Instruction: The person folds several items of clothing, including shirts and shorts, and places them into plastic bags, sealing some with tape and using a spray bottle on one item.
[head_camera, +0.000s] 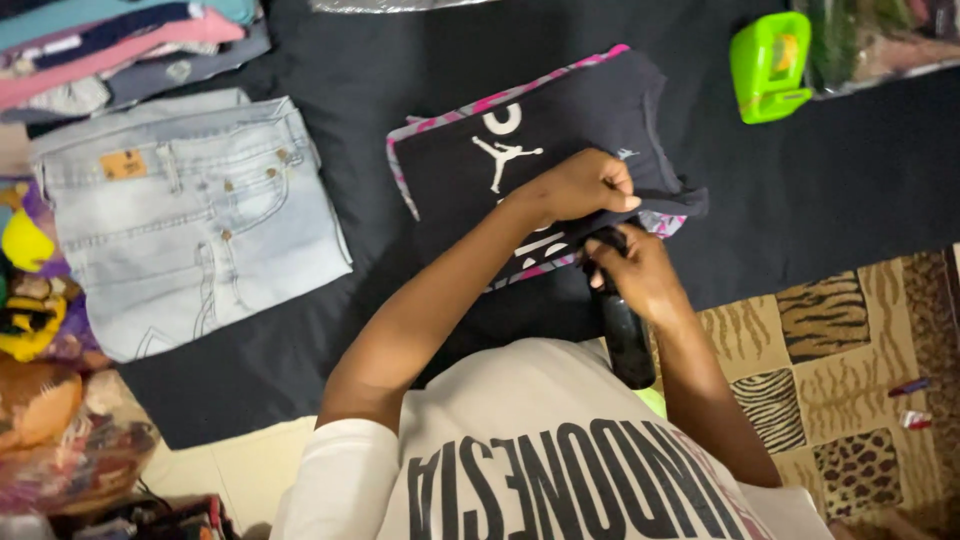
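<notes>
Folded black T-shirt (540, 150) with white print and pink-patterned trim, flat on black cloth; dark bottle (626, 345) beside it.

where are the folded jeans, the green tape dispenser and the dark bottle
folded jeans (195, 225), head view, on the pale denim below the back pocket
green tape dispenser (768, 66), head view, on its green body
dark bottle (627, 345), head view, on its lower body

The person wore a white tee (560, 450) with big black block letters across the chest; short sleeves (335, 470) left both forearms bare.
</notes>
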